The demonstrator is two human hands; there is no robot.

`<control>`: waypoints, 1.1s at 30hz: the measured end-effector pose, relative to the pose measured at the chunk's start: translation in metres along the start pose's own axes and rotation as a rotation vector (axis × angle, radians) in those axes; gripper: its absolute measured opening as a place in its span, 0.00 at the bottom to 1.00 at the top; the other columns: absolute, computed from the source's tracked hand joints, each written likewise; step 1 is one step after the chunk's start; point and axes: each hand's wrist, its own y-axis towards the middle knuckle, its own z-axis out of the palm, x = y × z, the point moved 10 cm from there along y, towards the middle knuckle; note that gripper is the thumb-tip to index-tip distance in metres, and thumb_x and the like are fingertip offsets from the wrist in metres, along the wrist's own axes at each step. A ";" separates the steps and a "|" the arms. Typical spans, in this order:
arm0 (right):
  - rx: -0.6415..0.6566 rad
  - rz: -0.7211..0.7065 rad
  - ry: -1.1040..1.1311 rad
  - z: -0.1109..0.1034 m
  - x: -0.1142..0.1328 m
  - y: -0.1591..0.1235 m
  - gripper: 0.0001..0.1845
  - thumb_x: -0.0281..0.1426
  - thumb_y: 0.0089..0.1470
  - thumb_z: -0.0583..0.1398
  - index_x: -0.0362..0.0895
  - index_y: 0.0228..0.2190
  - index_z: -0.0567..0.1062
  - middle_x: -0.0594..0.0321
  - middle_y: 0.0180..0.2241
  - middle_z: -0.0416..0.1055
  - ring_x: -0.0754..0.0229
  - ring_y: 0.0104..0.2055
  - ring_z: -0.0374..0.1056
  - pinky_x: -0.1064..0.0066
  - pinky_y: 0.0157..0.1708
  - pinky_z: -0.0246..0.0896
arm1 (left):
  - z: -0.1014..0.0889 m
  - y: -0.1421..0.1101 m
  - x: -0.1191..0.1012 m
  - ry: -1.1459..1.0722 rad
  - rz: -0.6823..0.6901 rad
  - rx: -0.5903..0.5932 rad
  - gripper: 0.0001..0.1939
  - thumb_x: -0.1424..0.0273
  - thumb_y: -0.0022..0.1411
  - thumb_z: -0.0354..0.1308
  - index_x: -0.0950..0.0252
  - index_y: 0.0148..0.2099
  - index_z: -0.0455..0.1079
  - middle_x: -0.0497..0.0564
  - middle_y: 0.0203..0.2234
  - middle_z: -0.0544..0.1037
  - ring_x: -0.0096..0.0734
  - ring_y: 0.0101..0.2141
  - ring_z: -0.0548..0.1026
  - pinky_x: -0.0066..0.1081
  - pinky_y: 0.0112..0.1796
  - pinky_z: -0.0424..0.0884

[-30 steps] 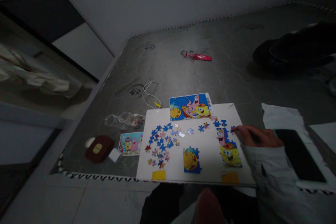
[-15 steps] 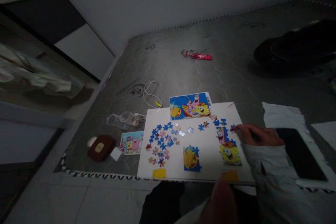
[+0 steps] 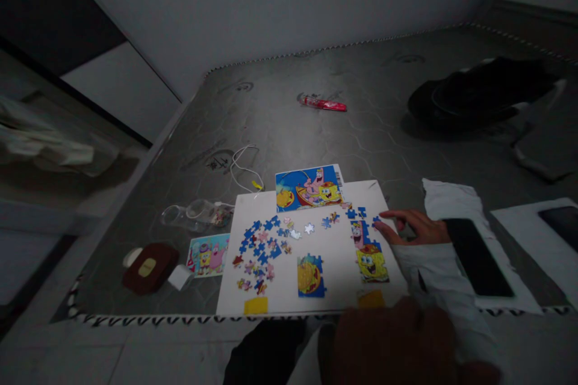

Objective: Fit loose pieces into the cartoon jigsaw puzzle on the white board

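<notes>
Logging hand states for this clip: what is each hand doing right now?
Left hand: close to the camera, blurred and dark; cannot be told.
Right hand: open, fingers resting flat on the white board beside the puzzle pieces, holding nothing.

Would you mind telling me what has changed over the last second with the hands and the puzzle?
The left hand has risen close to the camera, a dark blur low in view. The right hand still rests at the board's right edge, fingers beside the assembled character section. The loose pieces and reference picture lie unmoved; only the camera shifted.
</notes>
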 end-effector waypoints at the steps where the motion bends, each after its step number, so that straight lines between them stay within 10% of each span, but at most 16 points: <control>1: 0.017 -0.011 0.002 0.001 -0.001 0.000 0.33 0.63 0.64 0.57 0.48 0.38 0.85 0.65 0.27 0.69 0.62 0.27 0.66 0.66 0.34 0.52 | 0.001 0.005 0.010 0.134 -0.119 0.012 0.19 0.50 0.69 0.59 0.56 0.50 0.81 0.59 0.43 0.84 0.52 0.41 0.83 0.47 0.38 0.79; 8: 0.092 -0.083 -0.013 0.005 0.002 -0.001 0.28 0.57 0.68 0.57 0.50 0.39 0.85 0.66 0.26 0.70 0.63 0.27 0.65 0.66 0.33 0.53 | -0.049 -0.003 0.049 0.499 -0.388 -0.033 0.15 0.65 0.71 0.62 0.54 0.58 0.75 0.53 0.50 0.83 0.50 0.48 0.84 0.49 0.48 0.79; 14: 0.129 -0.051 -0.008 0.007 0.002 0.000 0.33 0.62 0.67 0.54 0.51 0.39 0.85 0.67 0.26 0.70 0.62 0.28 0.68 0.64 0.36 0.54 | -0.096 -0.021 0.087 0.609 -0.467 -0.184 0.31 0.67 0.60 0.74 0.49 0.63 0.71 0.51 0.57 0.78 0.53 0.50 0.83 0.51 0.48 0.79; 20: 0.090 -0.074 0.063 0.001 -0.002 -0.001 0.29 0.60 0.66 0.58 0.50 0.41 0.84 0.66 0.27 0.72 0.62 0.27 0.68 0.65 0.33 0.56 | -0.096 -0.020 0.103 0.650 -0.511 -0.151 0.41 0.69 0.54 0.77 0.51 0.67 0.65 0.54 0.62 0.72 0.52 0.51 0.82 0.51 0.47 0.80; 26: 0.127 -0.484 0.079 0.004 0.013 -0.005 0.16 0.50 0.60 0.70 0.54 0.43 0.85 0.68 0.31 0.76 0.65 0.28 0.72 0.68 0.32 0.59 | -0.092 -0.009 0.099 0.662 -0.531 -0.125 0.32 0.71 0.58 0.73 0.56 0.63 0.68 0.55 0.60 0.72 0.52 0.47 0.83 0.50 0.44 0.82; 33: 0.087 -0.481 0.064 -0.003 0.034 -0.011 0.22 0.55 0.57 0.70 0.51 0.40 0.86 0.67 0.30 0.74 0.64 0.28 0.71 0.63 0.36 0.54 | -0.086 0.001 0.090 0.653 -0.468 -0.110 0.30 0.70 0.60 0.73 0.59 0.62 0.69 0.55 0.61 0.72 0.52 0.49 0.83 0.50 0.45 0.82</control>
